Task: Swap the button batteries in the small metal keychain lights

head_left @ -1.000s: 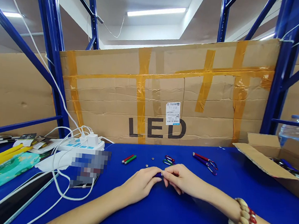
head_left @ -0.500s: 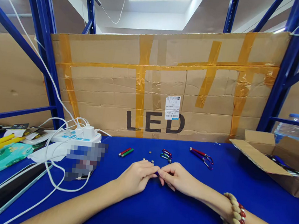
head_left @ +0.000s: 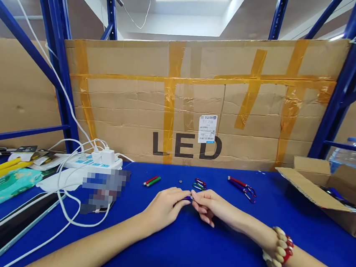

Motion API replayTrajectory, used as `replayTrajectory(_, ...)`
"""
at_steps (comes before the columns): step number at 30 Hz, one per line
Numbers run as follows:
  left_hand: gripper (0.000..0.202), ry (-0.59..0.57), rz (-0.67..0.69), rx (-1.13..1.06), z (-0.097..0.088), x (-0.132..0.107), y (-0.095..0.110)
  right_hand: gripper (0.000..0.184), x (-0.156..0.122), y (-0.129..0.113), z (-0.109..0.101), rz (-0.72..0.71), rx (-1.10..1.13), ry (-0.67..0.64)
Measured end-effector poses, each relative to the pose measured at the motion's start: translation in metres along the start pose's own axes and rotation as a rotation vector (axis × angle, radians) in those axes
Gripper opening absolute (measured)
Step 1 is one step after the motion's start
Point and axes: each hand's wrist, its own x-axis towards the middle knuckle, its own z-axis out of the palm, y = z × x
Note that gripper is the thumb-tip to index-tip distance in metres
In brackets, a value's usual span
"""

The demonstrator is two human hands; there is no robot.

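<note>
My left hand [head_left: 164, 205] and my right hand [head_left: 210, 206] meet at the middle of the blue table [head_left: 216, 254]. Together they pinch a small blue tube [head_left: 188, 198], perhaps a mini flashlight, between their fingertips. Just beyond the hands lie a round button cell [head_left: 180, 181], a few coloured carabiner clips [head_left: 199, 183], and a red and a green tube [head_left: 151, 181] side by side. Further right lie red and purple tubes with clips [head_left: 242, 187]. A bead bracelet [head_left: 278, 254] is on my right wrist.
A taped cardboard sheet marked LED [head_left: 193, 105] walls off the back. An open cardboard box [head_left: 332, 194] sits at right with a water bottle [head_left: 350, 154] behind it. At left are a power strip with chargers [head_left: 98, 161], white cables, packets and a dark flat panel [head_left: 8, 230].
The hands stay pinched together at the table's middle. Of the button cells lying beyond them before, only one shows now. The view shifted slightly.
</note>
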Motion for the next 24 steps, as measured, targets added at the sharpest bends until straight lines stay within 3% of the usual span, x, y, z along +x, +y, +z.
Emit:
replayTrajectory(2,0.02,0.063,-0.113,-0.036,0.0,0.001,-0.001,0.053,0.0,-0.003,-0.008,-0.049,-0.22,0.114)
replayTrajectory(5,0.019,0.158,-0.309,-0.123,-0.001,0.004,-0.005,0.047,-0.006,-0.009,-0.026,-0.151,-0.828,0.375)
replayTrajectory(8,0.017,0.202,-0.415,-0.169,-0.001,0.005,-0.007,0.041,-0.013,-0.013,-0.041,-0.117,-1.211,0.353)
replayTrajectory(12,0.016,0.206,-0.437,-0.189,0.0,0.005,-0.008,0.045,-0.015,-0.012,-0.045,0.024,-1.231,0.131)
replayTrajectory(14,0.017,0.205,-0.436,-0.191,-0.001,0.005,-0.008,0.048,-0.014,-0.012,-0.044,0.044,-1.174,0.107)
replayTrajectory(20,0.015,0.23,-0.443,-0.211,-0.002,0.005,-0.006,0.038,-0.011,-0.011,-0.05,-0.076,-1.191,0.399)
replayTrajectory(24,0.017,0.283,-0.468,-0.215,-0.002,0.006,-0.006,0.022,-0.008,-0.001,-0.05,-0.112,-1.249,0.373)
